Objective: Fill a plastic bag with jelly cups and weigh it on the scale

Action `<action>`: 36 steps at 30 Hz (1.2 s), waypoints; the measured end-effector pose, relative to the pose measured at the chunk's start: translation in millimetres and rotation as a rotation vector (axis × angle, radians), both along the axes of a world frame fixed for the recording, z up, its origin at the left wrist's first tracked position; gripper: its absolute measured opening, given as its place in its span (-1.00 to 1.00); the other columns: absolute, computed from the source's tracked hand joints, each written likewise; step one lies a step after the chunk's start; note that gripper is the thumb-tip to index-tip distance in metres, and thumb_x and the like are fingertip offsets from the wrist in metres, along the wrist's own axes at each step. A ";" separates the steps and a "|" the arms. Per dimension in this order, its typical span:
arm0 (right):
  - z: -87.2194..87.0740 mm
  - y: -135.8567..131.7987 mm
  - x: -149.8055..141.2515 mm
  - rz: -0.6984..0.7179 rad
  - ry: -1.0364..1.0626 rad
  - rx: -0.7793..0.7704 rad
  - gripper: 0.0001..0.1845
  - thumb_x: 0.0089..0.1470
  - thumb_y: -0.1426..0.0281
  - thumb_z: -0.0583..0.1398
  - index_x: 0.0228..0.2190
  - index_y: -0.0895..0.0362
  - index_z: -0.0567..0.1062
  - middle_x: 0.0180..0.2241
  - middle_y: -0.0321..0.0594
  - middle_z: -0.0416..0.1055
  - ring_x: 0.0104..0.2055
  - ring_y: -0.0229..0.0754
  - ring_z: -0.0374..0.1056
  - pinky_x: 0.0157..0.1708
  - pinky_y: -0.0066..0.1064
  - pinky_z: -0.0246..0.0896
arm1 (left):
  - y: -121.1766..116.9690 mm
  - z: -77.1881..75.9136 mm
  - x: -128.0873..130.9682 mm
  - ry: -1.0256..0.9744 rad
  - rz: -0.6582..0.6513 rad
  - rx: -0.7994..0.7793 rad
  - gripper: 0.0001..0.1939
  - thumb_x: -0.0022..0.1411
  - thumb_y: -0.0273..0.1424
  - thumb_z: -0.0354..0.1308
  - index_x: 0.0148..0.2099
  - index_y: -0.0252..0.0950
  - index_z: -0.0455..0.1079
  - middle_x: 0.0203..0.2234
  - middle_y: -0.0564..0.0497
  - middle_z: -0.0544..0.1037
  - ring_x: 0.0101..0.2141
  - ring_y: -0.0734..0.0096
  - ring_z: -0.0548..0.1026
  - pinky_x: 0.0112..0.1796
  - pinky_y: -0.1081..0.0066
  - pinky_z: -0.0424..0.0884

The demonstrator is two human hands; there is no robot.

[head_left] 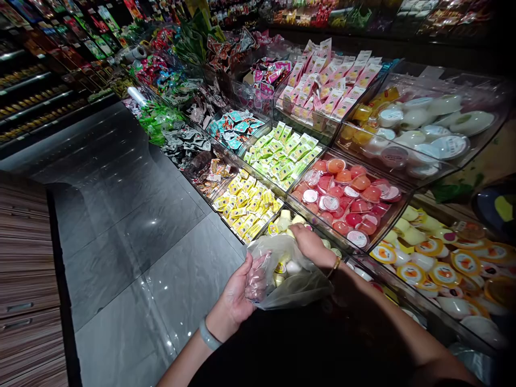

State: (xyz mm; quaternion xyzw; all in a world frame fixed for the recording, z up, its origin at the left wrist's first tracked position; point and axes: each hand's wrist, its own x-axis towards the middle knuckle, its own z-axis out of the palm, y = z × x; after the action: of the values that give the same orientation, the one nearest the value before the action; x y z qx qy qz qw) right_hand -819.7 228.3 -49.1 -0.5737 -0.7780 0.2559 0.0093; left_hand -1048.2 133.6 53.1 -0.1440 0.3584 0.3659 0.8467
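My left hand (237, 287) holds a thin clear plastic bag (310, 290) from its left side, with fingers showing through the film. Inside the bag lie several small jelly cups (293, 267), pale and yellowish. My right hand (310, 244) is at the bag's far side, over a bin of pale yellow jelly cups (284, 219). Its fingers are curled and partly hidden, so what they grip cannot be made out. A bracelet (336, 263) circles the right wrist and a pale bangle (209, 334) the left.
Around that bin are yellow packets (245, 207), green packets (284, 150), red jelly cups (346, 193) and orange-lidded cups (431, 269). Clear dividers (435, 317) edge the bins. Grey floor tiles (161, 242) and a wooden cabinet (28, 269) lie to the left.
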 end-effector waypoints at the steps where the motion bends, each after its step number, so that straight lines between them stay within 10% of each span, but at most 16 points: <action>1: -4.1 0.8 -5.3 0.002 -0.036 -0.009 -0.52 0.20 0.65 -0.03 0.09 0.21 0.40 0.09 0.08 0.38 0.01 -0.11 0.41 -0.05 -0.39 0.25 | 0.0 0.4 0.6 0.001 0.003 0.001 -0.52 0.44 -0.13 -0.02 0.22 -0.34 0.32 -0.65 0.21 0.12 -0.74 0.65 0.12 -0.74 0.65 -0.05; 6: -4.3 1.9 -9.3 -0.025 -0.083 0.008 -0.65 0.22 0.56 0.04 0.01 0.26 0.41 0.00 0.11 0.41 -0.09 -0.04 0.45 -0.13 -0.35 0.28 | 2.7 2.4 3.6 -0.002 0.010 0.008 -0.51 0.44 -0.12 -0.04 0.21 -0.36 0.33 -0.65 0.21 0.12 -0.73 0.65 0.12 -0.73 0.65 -0.07; 14: 44.4 -28.0 36.3 -0.246 0.265 0.286 -0.47 0.18 0.25 0.19 0.12 0.21 0.36 0.04 0.09 0.42 -0.09 0.01 0.45 -0.06 -0.20 0.37 | 8.4 1.2 2.2 -0.043 -0.002 0.016 -0.52 0.45 -0.11 -0.08 0.18 -0.33 0.34 -0.63 0.20 0.14 -0.72 0.64 0.16 -0.73 0.66 -0.03; 20: 75.0 -79.5 23.0 -0.263 0.707 0.054 -0.48 0.10 0.12 0.23 0.07 0.02 0.46 -0.08 -0.10 0.53 -0.27 -0.09 0.50 -0.30 -0.30 0.48 | 11.0 0.3 2.6 -0.051 -0.004 0.024 -0.52 0.46 -0.11 -0.11 0.18 -0.33 0.34 -0.64 0.20 0.13 -0.72 0.64 0.16 -0.73 0.68 -0.03; 30: 23.6 -79.6 -5.4 -0.076 0.233 -0.062 -0.66 0.21 0.41 0.10 -0.06 0.01 0.58 -0.01 -0.16 0.57 0.01 0.02 0.47 0.01 -0.33 0.37 | 9.9 9.5 8.3 0.009 -0.008 0.008 -0.49 0.46 -0.10 -0.12 0.19 -0.35 0.34 -0.67 0.22 0.10 -0.74 0.63 0.13 -0.73 0.64 -0.03; 36: 50.9 -51.1 18.7 -0.157 0.511 0.135 -0.60 0.30 0.27 0.07 -0.48 0.08 0.57 -0.42 -0.21 0.57 -0.33 -0.16 0.48 -0.28 -0.41 0.38 | 8.5 8.4 7.5 0.002 -0.012 -0.005 -0.51 0.45 -0.10 -0.07 0.20 -0.33 0.33 -0.66 0.23 0.07 -0.74 0.64 0.09 -0.74 0.65 -0.05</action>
State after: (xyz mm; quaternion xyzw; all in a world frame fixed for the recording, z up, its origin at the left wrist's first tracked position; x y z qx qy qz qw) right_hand -801.0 177.2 1.8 -0.5474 -0.7187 0.3384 0.2632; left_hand -1040.7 142.1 61.5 -0.1433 0.3610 0.3600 0.8482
